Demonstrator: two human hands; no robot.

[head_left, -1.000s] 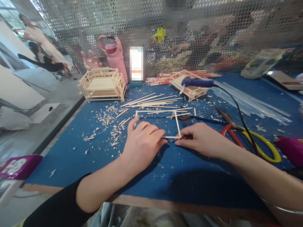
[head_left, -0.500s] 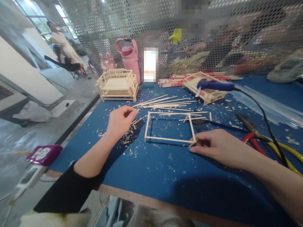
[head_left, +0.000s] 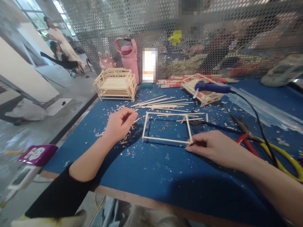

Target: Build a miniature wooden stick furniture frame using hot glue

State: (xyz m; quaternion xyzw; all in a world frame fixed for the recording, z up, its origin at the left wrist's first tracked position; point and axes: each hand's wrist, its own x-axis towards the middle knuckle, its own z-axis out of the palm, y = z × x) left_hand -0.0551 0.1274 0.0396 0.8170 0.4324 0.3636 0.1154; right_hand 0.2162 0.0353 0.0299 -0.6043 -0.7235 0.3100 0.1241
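Note:
A rectangular frame of thin wooden sticks, with short legs at its corners, stands on the blue work surface. My right hand pinches its near right corner between thumb and fingertips. To the left of the frame, my left hand is raised over the surface with thumb and fingers closed together. Whether anything is between those fingertips cannot be made out. Loose wooden sticks lie fanned out behind the frame, and small wood scraps are scattered below my left hand.
A finished-looking stick bench model stands at the back left. A blue glue gun rests over another stick model; its cord runs right. Red- and yellow-handled pliers lie near my right forearm. Behind are a pink bottle and lit phone.
The whole view has shifted slightly. My right hand keeps its pinch on the frame's corner, and my left hand stays closed in nearly the same place.

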